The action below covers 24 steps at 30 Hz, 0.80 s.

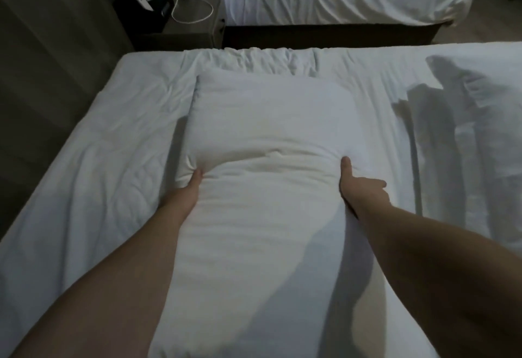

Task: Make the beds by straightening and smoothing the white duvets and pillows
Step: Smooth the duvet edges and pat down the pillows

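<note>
Left hand (194, 182) pinches plump white pillow (271, 120) | right hand (360, 188) presses side | creased

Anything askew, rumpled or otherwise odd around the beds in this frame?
Yes. The near bed's sheet is bunched into ridges along its far edge, beyond the pillow. A white cable trails in loose loops over the nightstand. Nothing looks spilled or damaged.

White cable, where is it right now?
Head view, upper left: the white cable lies looped on the dark nightstand, right of a black box.
</note>
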Motion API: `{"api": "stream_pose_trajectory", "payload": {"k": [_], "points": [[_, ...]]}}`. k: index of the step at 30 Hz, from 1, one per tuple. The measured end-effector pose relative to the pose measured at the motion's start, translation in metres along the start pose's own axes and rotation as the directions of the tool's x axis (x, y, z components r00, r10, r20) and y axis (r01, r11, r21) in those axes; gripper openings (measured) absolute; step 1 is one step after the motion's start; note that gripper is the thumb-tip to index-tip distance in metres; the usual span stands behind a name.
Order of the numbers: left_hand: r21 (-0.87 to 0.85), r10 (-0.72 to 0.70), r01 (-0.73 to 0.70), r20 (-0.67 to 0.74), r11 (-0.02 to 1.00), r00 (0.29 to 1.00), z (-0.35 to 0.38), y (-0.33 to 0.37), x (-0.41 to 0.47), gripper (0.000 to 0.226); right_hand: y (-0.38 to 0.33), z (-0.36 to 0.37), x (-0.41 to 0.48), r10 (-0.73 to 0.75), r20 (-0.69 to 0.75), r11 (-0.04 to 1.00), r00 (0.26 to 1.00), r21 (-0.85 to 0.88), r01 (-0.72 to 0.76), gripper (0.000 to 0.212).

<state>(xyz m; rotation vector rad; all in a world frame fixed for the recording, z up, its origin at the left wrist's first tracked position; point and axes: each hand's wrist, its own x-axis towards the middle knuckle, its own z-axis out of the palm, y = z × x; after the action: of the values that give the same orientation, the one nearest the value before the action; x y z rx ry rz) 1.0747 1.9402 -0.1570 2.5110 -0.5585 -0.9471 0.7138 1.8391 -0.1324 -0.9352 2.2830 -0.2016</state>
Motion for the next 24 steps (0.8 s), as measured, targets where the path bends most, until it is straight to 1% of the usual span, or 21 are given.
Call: {"api": "stream_pose_trajectory", "payload": {"k": [1, 3, 4, 6, 8, 10, 12, 13, 15, 16, 17, 19, 20, 22, 24], "points": [[0.022, 0.005, -0.005, 0.000, 1.000, 1.000, 0.007, 0.000, 0.003, 0.107, 0.001, 0.005, 0.001, -0.003, -0.041, 1.000, 0.999, -0.027, 0.001, 0.132], [0.064, -0.032, 0.035, -0.048, 0.997, 0.998, 0.017, -0.004, 0.006, 0.116, 0.001, 0.014, -0.002, -0.024, -0.107, 0.994, 0.994, -0.112, 0.012, 0.126], [0.083, -0.051, 0.059, -0.089, 0.995, 0.995, 0.022, -0.007, 0.009, 0.122, 0.002, 0.021, 0.000, -0.033, -0.133, 0.990, 0.991, -0.143, 0.014, 0.126], [0.135, -0.078, 0.101, -0.171, 0.986, 0.982, 0.032, -0.010, 0.012, 0.122, 0.002, 0.032, 0.004, -0.031, -0.189, 0.984, 0.982, -0.180, -0.003, 0.129], [0.176, -0.076, 0.116, -0.220, 0.977, 0.973, 0.038, -0.013, 0.015, 0.120, 0.001, 0.041, 0.005, -0.015, -0.230, 0.979, 0.973, -0.199, -0.032, 0.129], [0.201, -0.071, 0.120, -0.236, 0.972, 0.969, 0.041, -0.013, 0.018, 0.119, -0.001, 0.044, 0.002, -0.007, -0.272, 0.978, 0.962, -0.202, -0.049, 0.124], [0.169, -0.060, 0.101, -0.233, 0.980, 0.971, 0.044, -0.014, 0.020, 0.116, -0.002, 0.042, -0.003, -0.021, -0.291, 0.983, 0.957, -0.183, -0.034, 0.120], [0.157, -0.066, 0.101, -0.217, 0.982, 0.974, 0.043, -0.013, 0.019, 0.115, 0.000, 0.038, 0.000, -0.016, -0.273, 0.986, 0.962, -0.167, -0.030, 0.121], [0.132, -0.065, 0.087, -0.164, 0.987, 0.984, 0.037, -0.011, 0.011, 0.110, 0.004, 0.025, 0.000, -0.013, -0.203, 0.989, 0.979, -0.144, -0.017, 0.132], [0.089, -0.070, 0.082, -0.130, 0.993, 0.989, 0.031, -0.011, 0.005, 0.106, 0.006, 0.016, 0.000, -0.047, -0.148, 0.993, 0.988, -0.114, 0.030, 0.138], [0.033, -0.061, 0.065, -0.098, 0.997, 0.993, 0.023, -0.008, 0.000, 0.104, 0.005, 0.008, 0.000, -0.102, -0.091, 0.993, 0.991, -0.060, 0.097, 0.137], [-0.024, -0.045, 0.045, -0.002, 0.999, 0.999, -0.003, 0.007, -0.011, 0.106, -0.005, -0.011, -0.011, -0.200, 0.004, 0.979, 0.980, 0.040, 0.200, 0.119], [-0.043, -0.029, 0.031, 0.035, 0.999, 0.999, -0.019, 0.016, -0.015, 0.107, -0.011, -0.018, -0.019, -0.238, 0.026, 0.969, 0.971, 0.076, 0.235, 0.112], [-0.094, 0.009, -0.004, 0.053, 0.996, 0.999, -0.055, 0.034, -0.024, 0.109, -0.027, -0.027, -0.045, -0.251, 0.037, 0.961, 0.967, 0.128, 0.244, 0.108], [-0.135, 0.059, -0.055, 0.024, 0.989, 0.998, -0.096, 0.048, -0.027, 0.110, -0.042, -0.027, -0.067, -0.248, 0.070, 0.959, 0.966, 0.155, 0.236, 0.106]]}}
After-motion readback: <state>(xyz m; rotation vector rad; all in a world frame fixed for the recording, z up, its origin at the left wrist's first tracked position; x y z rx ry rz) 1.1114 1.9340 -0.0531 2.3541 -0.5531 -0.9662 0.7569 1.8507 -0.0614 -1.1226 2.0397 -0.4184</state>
